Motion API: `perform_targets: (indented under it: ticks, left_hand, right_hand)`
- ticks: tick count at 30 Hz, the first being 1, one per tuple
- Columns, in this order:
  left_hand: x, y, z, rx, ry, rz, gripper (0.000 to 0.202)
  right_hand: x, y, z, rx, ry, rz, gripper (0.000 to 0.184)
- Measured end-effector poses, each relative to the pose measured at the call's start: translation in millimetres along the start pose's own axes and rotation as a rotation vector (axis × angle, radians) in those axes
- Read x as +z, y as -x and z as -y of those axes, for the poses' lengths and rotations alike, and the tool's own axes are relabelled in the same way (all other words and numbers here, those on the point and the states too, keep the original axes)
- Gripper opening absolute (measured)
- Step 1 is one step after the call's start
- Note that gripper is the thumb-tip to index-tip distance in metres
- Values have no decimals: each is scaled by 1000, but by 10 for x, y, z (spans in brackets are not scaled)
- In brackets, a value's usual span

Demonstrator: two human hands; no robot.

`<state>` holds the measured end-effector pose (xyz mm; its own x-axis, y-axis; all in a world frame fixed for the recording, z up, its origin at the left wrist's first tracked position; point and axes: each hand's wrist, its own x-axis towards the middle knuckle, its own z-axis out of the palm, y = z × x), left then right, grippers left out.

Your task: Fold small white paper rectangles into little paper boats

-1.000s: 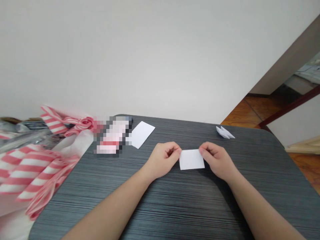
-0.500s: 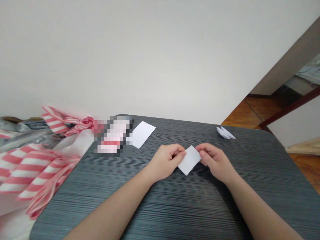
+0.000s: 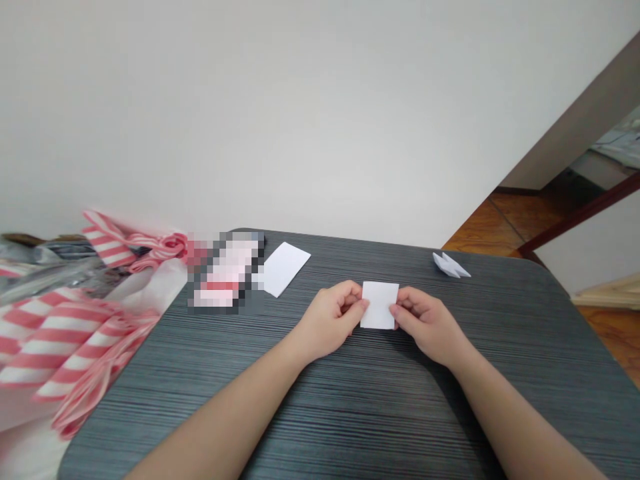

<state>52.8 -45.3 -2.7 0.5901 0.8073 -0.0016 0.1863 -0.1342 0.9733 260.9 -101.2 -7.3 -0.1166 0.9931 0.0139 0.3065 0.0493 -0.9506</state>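
A small white square of paper (image 3: pixel 379 306) is held a little above the dark table, its edges roughly level with the table's far edge. My left hand (image 3: pixel 334 319) pinches its left edge, thumb on top and fingers curled behind. On the opposite edge, my right hand (image 3: pixel 428 325) grips it the same way, with the thumb on its face. Beyond my right hand lies a folded white paper piece (image 3: pixel 451 265) with pointed ends. Some flat white paper (image 3: pixel 287 268) rests farther left on the table.
The dark wood-grain table (image 3: pixel 320 420) stands against a pale wall (image 3: pixel 320 120). A blurred-out, phone-like object (image 3: pixel 227 270) lies at its far left. Red-and-white striped cloth (image 3: pixel 75 333) is heaped beside the left edge. Wooden floor (image 3: pixel 475 223) shows at right.
The paper square has turned from a diamond position to sides-level between my hands. My right thumb has come onto its lower right face. The other things have stayed put.
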Motion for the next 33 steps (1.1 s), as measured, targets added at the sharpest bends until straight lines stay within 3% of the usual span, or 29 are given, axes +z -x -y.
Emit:
perform_targets:
  ticks: [13,20,26,33]
  left_hand:
    - [-16,11,23,22,96,48,19]
    - [-48,23,-26,28,146,64,26]
    - [-13,2,-40,15,98,33,13]
    - [5,1,-4,30,136,12,15]
  right_hand:
    - [30,8,-43,7,-166,-55,21]
    - [-27,15,-9,3,-101,-31,23]
    - [-27,31,41,-2,-62,-32,19]
    - [56,7,-23,-34,-77,-80,15]
